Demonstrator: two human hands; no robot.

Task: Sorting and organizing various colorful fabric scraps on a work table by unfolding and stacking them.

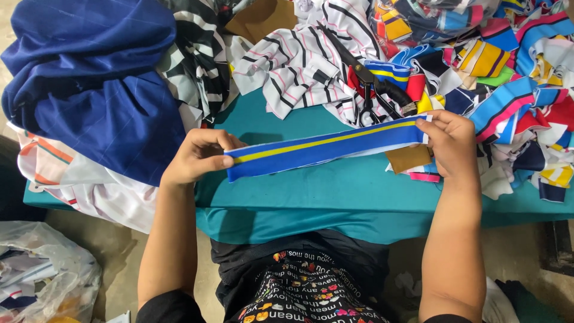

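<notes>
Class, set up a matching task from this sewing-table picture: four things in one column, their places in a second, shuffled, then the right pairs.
Things:
1. blue strip with yellow stripe
2. scissors
3. dark blue cloth
4. plastic bag

Places:
A. on the floor, lower left
B. stretched between left hand and right hand
C. heaped at the table's left end
D. lying on the striped fabric pile

Pairs: 1-B, 2-D, 3-C, 4-A

Head view of the person's own body. Both forearms are showing bare from the elbows down to the left hand (197, 157) and the right hand (451, 143); no rings, watch or gloves are showing. Short black sleeves (164, 306) are ending just above the elbows. The person is wearing a black shirt (305, 287) printed with white lettering and small multicoloured pictograms.
</notes>
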